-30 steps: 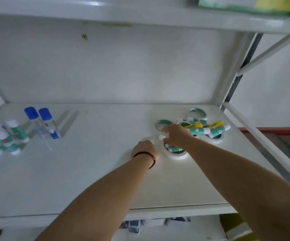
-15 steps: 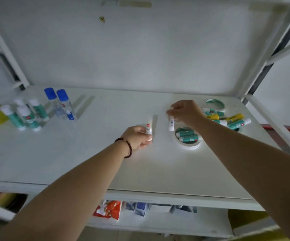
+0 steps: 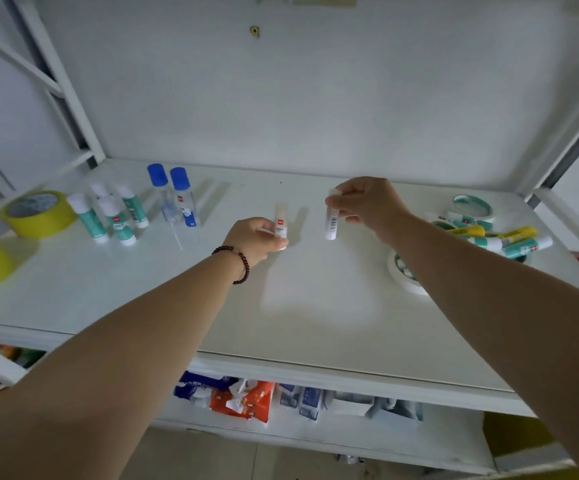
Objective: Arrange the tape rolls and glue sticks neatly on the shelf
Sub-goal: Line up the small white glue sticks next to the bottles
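My left hand [image 3: 255, 237] grips a white glue stick [image 3: 281, 220] upright above the middle of the white shelf [image 3: 177, 289]. My right hand [image 3: 371, 204] pinches a second white glue stick [image 3: 331, 225] by its top, hanging just right of the first. At the left stand several green-and-white glue sticks [image 3: 113, 216] and two blue-capped glue bottles [image 3: 173, 195]. Two yellow tape rolls [image 3: 37, 213] lie at the far left. A jumble of green and yellow glue sticks [image 3: 499, 239] and white tape rolls [image 3: 471, 206] sits at the right.
A white tape roll [image 3: 402, 271] with sticks inside lies partly under my right forearm. The shelf's back panel [image 3: 316, 98] and white side posts [image 3: 63, 84] close it in. A lower shelf holds packets [image 3: 246, 400].
Both hands have lifted a white glue stick each out of the right-hand pile and carried them left toward the shelf's middle. The view has swung left, showing the yellow tape rolls.
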